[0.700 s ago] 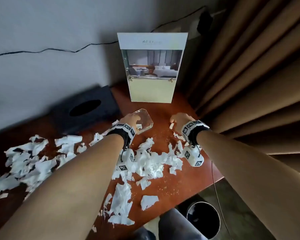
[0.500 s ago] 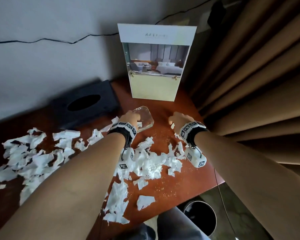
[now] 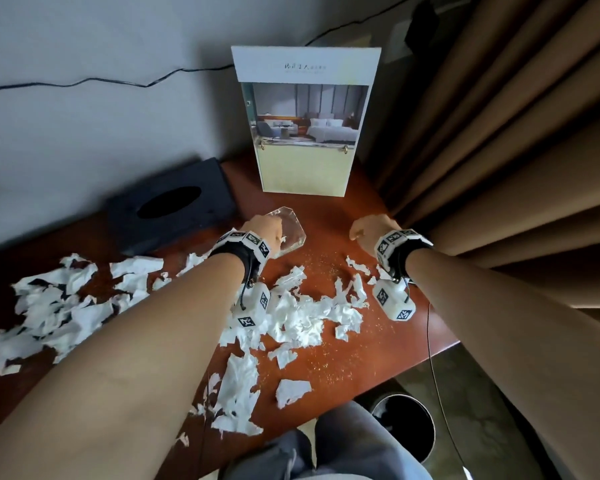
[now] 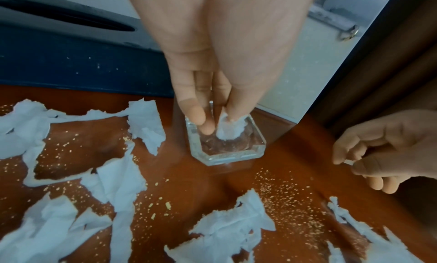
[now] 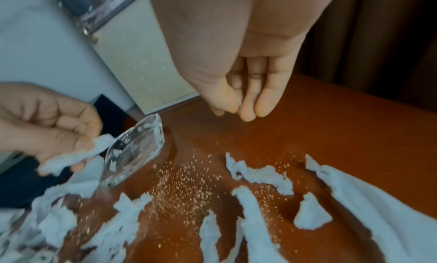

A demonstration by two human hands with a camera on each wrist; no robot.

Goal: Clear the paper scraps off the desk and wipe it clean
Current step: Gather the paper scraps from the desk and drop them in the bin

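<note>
Torn white paper scraps [image 3: 302, 317] litter the reddish-brown desk [image 3: 340, 216], with another heap at the left [image 3: 59, 303]. Fine yellow crumbs [image 3: 326, 362] are strewn among them. My left hand [image 3: 271, 232] reaches into a clear glass dish [image 3: 293, 233] and pinches a crumpled scrap [image 4: 228, 129] between thumb and fingers [image 4: 196, 115]. To the right of the dish, my right hand [image 3: 364, 232] hovers just above the desk. Its thumb and fingers [image 5: 248, 110] pinch a tiny white scrap [image 4: 348, 162].
A black tissue box [image 3: 174, 209] sits at the back left beside the dish. An upright brochure stand [image 3: 305, 133] is against the wall behind it. Brown curtains [image 3: 499, 150] hang at the desk's right edge. A round bin [image 3: 404, 427] stands on the floor below the front right corner.
The small scrap that lay beside my right hand is gone from the desk, and that hand has lifted slightly. My left hand has stayed at the glass dish.
</note>
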